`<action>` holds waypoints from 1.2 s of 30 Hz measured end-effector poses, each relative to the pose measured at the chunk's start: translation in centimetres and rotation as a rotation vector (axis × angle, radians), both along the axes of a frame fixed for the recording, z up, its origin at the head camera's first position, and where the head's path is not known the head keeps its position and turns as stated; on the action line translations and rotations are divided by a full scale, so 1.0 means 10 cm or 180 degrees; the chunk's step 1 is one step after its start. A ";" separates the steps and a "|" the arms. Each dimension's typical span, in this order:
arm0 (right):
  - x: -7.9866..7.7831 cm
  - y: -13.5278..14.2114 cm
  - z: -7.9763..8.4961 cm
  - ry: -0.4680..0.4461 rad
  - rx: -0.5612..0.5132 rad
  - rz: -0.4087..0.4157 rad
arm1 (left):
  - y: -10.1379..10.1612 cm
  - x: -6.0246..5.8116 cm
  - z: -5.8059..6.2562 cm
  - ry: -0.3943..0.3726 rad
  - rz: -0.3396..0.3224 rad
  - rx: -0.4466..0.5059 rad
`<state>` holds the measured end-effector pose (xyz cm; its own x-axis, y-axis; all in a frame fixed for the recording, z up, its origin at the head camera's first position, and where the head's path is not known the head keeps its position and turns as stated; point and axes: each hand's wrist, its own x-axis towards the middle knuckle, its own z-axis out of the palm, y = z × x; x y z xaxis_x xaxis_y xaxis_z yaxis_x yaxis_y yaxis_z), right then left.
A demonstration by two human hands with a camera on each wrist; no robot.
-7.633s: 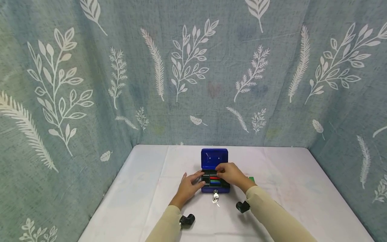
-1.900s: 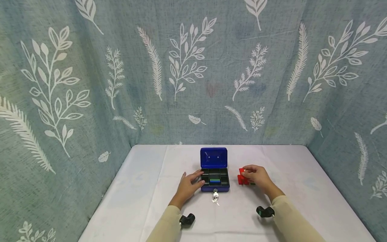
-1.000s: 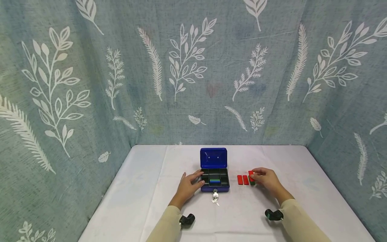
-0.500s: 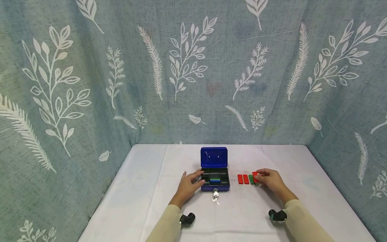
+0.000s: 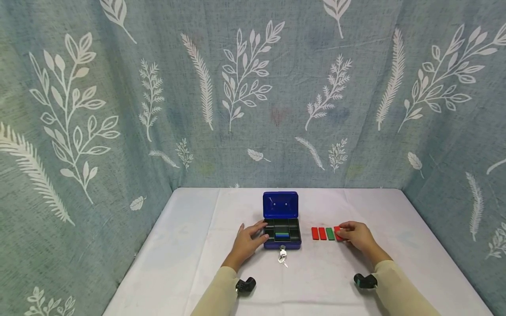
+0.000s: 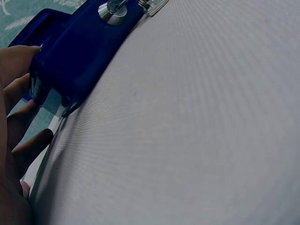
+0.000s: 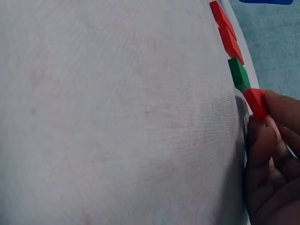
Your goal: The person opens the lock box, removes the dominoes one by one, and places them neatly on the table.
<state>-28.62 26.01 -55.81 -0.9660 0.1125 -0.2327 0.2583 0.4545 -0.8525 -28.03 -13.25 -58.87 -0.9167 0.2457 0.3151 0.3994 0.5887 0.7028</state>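
Head view: on white tabletop [image 5: 197, 272], one blue box [image 5: 280, 205], lid raised, keys [image 5: 282, 262] in front; left hand [image 5: 244, 246] against its left side, fingers spread. Right of box, in a row: two red blocks [image 5: 315, 233], one green block [image 5: 330, 234], third red block [image 5: 337, 234], pinched in right hand [image 5: 359, 237].
Left wrist view: thumb at box corner.
Right wrist view: third red block just beside green block.

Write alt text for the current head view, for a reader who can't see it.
A person's right hand pinches a red block at the right end of a row, past two red ones and a green block, on a white table. The left hand touches an open blue box with keys at its front.
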 end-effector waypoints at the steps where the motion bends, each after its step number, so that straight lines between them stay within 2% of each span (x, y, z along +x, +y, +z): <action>1: 0.00 0.00 0.00 -0.0013 0.0040 -0.0010 | 0.00 0.00 0.00 -0.0002 -0.0003 -0.0005; 9: 0.01 -0.03 0.02 -0.0018 0.0355 -0.0031 | 0.00 0.01 -0.01 0.0008 -0.0012 0.0026; 20: 0.02 -0.03 0.04 0.0047 0.0487 -0.0019 | 0.00 -0.01 0.00 -0.0110 0.0048 -0.0047; 27: -0.01 -0.05 0.02 0.0031 0.0667 -0.0047 | 0.00 0.00 0.00 -0.0105 0.0033 -0.0012; 36: -0.01 -0.13 0.09 0.0044 0.0928 -0.0076 | 0.00 -0.01 0.00 -0.0119 0.0045 -0.0053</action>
<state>-28.70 24.72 -54.90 -0.9652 0.1955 -0.1739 0.2611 0.6747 -0.6903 -28.11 -13.24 -58.83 -0.9312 0.2375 0.2765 0.3645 0.6058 0.7072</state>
